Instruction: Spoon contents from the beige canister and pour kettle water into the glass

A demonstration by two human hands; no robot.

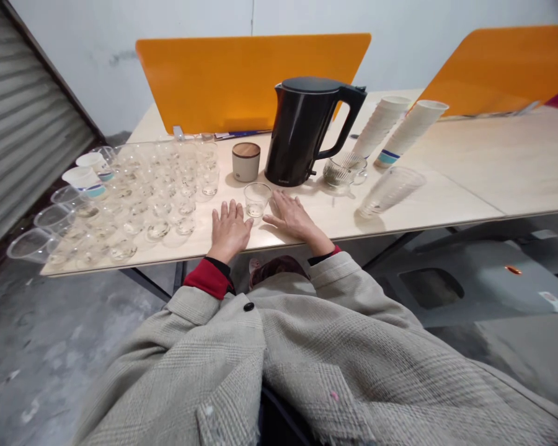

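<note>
A clear plastic cup (257,201) stands upright on the pale table between my hands. My left hand (230,229) lies flat to the left of it, fingers spread and holding nothing. On the other side my right hand (294,217) rests on the tabletop with its fingers stretched out, close to the cup; whether it touches the cup I cannot tell. Just behind are a small beige canister (246,166) with a wooden lid and a black electric kettle (297,133), its handle to the right. A glass cup (343,170) with dark bits inside sits right of the kettle.
Many clear plastic cups (158,229) crowd the table's left end, with paper cups (84,181) among them. To the right lie a stack of clear cups (390,191) and leaning stacks of paper cups (411,133). Orange dividers (204,80) line the back.
</note>
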